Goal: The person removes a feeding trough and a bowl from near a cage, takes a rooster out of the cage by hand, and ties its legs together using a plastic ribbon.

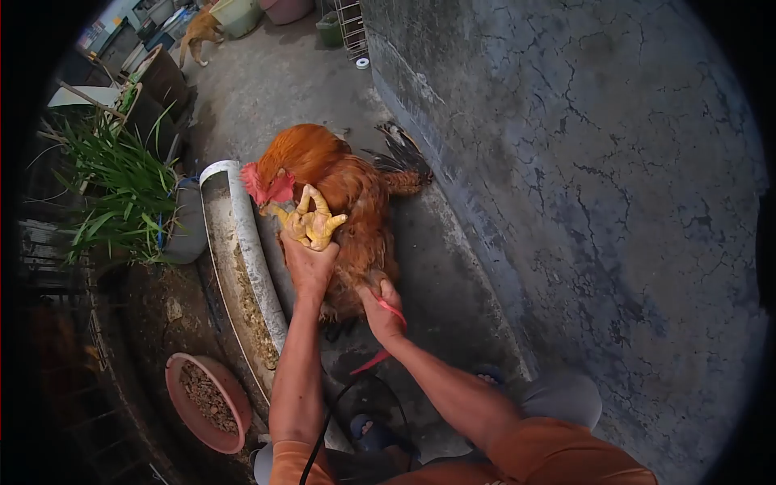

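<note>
A reddish-brown rooster (356, 190) with a red comb is held above the concrete floor, its head turned to the left. My left hand (309, 271) is closed around its yellow feet (315, 220), whose toes stick up above my fist. My right hand (383, 311) presses into the feathers low on the bird's body with its fingers curled. Exactly what part those fingers grip is hidden. A red strip (370, 362) passes over the right hand and dangles below the wrist. Dark tail or wing feathers (402, 149) spread toward the wall.
On the left runs a white trough (255, 242) with feed in it. A pink basin (208, 402) of crumbly material stands below it. Potted green plants (121, 182) are farther left. A cracked concrete wall (598, 186) rises on the right. An orange cat (202, 34) is at the back.
</note>
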`<state>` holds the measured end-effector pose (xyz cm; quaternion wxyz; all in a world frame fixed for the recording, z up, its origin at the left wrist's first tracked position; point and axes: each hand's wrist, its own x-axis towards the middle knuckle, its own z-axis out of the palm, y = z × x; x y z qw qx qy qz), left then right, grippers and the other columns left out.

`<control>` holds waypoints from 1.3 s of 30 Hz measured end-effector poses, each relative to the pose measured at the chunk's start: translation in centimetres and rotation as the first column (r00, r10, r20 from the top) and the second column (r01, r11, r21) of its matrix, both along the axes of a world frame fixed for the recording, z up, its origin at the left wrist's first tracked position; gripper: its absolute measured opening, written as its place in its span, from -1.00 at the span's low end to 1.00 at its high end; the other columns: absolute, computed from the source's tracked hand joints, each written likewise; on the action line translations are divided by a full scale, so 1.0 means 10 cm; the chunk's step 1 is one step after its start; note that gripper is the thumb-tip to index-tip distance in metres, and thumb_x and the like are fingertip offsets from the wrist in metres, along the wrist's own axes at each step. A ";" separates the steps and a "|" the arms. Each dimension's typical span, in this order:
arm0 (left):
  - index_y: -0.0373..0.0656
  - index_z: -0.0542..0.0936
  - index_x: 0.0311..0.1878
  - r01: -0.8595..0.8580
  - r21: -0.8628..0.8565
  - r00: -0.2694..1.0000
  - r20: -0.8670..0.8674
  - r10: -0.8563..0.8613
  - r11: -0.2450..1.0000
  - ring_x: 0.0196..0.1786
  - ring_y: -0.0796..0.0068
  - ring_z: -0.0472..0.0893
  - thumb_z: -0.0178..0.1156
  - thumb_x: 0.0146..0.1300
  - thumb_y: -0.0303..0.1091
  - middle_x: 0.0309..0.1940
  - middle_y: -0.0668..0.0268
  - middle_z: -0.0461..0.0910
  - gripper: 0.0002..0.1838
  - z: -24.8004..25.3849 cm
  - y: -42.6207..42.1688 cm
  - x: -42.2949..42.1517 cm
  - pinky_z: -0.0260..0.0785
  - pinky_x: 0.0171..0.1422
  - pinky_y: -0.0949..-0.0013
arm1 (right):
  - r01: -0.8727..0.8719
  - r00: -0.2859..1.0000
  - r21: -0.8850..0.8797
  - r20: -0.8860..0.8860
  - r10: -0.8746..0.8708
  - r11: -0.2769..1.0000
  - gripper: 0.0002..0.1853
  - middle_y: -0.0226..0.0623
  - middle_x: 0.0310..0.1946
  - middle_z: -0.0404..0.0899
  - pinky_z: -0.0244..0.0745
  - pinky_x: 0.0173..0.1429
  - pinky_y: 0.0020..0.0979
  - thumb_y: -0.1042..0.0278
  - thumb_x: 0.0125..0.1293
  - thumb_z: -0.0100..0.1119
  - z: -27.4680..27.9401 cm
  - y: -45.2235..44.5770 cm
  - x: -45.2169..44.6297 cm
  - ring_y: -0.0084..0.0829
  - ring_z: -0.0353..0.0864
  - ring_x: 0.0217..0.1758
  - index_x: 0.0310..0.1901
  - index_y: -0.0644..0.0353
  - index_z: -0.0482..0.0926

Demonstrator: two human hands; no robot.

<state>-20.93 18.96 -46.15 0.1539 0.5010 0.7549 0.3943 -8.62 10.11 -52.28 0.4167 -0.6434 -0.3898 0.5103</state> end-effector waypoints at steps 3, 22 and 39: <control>-0.31 0.35 0.16 0.027 0.007 0.998 0.050 -0.027 1.000 0.12 0.01 0.57 0.41 -0.11 -0.33 0.04 -0.06 0.54 -0.27 -0.06 0.01 -0.26 0.37 0.26 0.18 | -0.158 0.986 0.111 0.064 0.152 0.981 -0.71 -0.07 -0.48 0.55 0.45 -0.25 -0.29 0.17 0.34 0.26 0.07 0.26 0.26 -0.44 0.52 -0.40 -0.27 0.29 0.55; -0.25 0.38 0.19 0.054 0.008 0.998 0.033 -0.054 0.999 0.11 -0.06 0.59 0.43 -0.07 -0.31 0.02 -0.03 0.59 -0.29 -0.23 0.30 -0.59 0.40 0.23 0.12 | -0.423 0.660 0.463 0.746 -0.085 0.779 -0.64 -0.05 0.08 0.48 0.28 0.27 -0.01 0.37 0.40 0.05 0.44 1.42 0.56 0.01 0.43 0.20 0.20 0.21 0.50; -0.24 0.45 0.02 0.389 0.063 0.891 -0.278 -0.359 0.919 -0.04 -0.12 0.53 0.45 -0.08 -0.27 -0.17 -0.01 0.56 -0.42 0.05 0.44 0.34 0.33 0.08 -0.05 | -0.104 0.591 -0.346 -0.775 -0.222 0.933 -0.50 -0.18 0.31 0.46 0.39 0.40 -0.04 0.07 0.55 -0.26 -1.05 1.04 0.91 -0.19 0.46 0.35 0.38 0.13 0.33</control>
